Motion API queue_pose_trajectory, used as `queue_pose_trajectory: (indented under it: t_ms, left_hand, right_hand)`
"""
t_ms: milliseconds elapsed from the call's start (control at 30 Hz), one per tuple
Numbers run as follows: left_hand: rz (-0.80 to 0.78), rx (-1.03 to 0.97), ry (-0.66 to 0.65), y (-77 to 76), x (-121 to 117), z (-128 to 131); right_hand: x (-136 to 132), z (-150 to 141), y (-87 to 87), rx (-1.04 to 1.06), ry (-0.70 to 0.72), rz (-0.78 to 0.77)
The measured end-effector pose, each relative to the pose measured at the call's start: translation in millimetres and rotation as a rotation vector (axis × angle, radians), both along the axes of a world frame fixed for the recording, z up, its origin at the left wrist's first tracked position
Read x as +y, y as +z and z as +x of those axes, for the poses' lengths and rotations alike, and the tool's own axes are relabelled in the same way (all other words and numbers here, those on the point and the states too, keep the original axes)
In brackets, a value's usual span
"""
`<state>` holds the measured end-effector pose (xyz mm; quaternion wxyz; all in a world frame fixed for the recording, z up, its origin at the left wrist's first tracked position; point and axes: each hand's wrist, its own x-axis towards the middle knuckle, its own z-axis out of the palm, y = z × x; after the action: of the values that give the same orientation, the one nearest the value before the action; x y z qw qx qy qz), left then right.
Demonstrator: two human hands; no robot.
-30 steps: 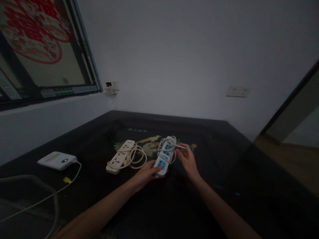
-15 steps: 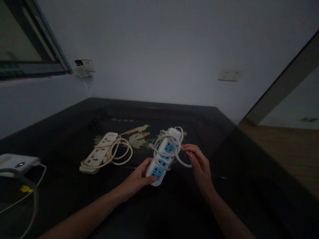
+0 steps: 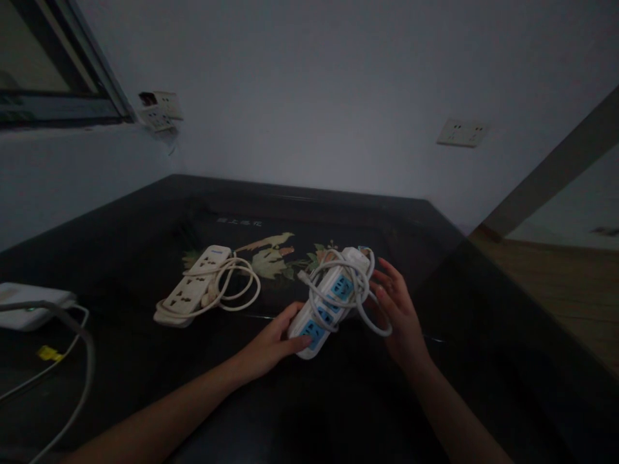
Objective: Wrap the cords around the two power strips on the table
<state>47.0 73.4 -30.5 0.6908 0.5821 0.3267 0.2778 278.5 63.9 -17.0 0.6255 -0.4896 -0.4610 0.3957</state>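
A white power strip with blue sockets (image 3: 314,330) is tilted above the dark table, its upper end leaning away to the right. My left hand (image 3: 275,343) grips its near end, thumb across the top face and fingers around the side. A pale grey cable (image 3: 385,332) is wrapped loosely around the strip and loops out on the right. Beside that loop is my right hand (image 3: 402,316), its fingers apart at the strip's far end, not closed on the cable. To the left lies a second, cream power strip (image 3: 189,293) with its own coiled cord (image 3: 244,307).
The dark tabletop (image 3: 309,412) bears a printed bird-and-flower picture (image 3: 268,261). At the left edge sits a white box-shaped device (image 3: 36,299) with cables and a yellow tag (image 3: 49,353). Wall sockets (image 3: 461,133) are on the wall behind; a window (image 3: 53,58) is at upper left.
My right hand has let go of the cable and its fingers have spread. The blue-socketed strip in my left hand has shifted slightly right. The whole view has moved a little.
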Motion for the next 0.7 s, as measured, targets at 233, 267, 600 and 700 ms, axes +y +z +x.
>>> queue_pose_trajectory:
  t_ms: [233, 267, 600, 700]
  left_hand:
    - [0.036, 0.102, -0.16, 3.7, 0, 0]
    - [0.051, 0.118, -0.185, 3.6, -1, 0]
    - [0.488, 0.453, -0.266, 2.9, 1, -3]
    - [0.587, 0.519, -0.275, 1.2, 3, -6]
  right_hand:
    - [5, 8, 4.9, 0.146, 0.044, -0.198]
    - [5, 9, 5.6, 0.121, 0.048, -0.199]
    - [8, 10, -6.6, -0.029, 0.069, -0.195]
    - [8, 9, -9.9, -0.028, 0.068, -0.193]
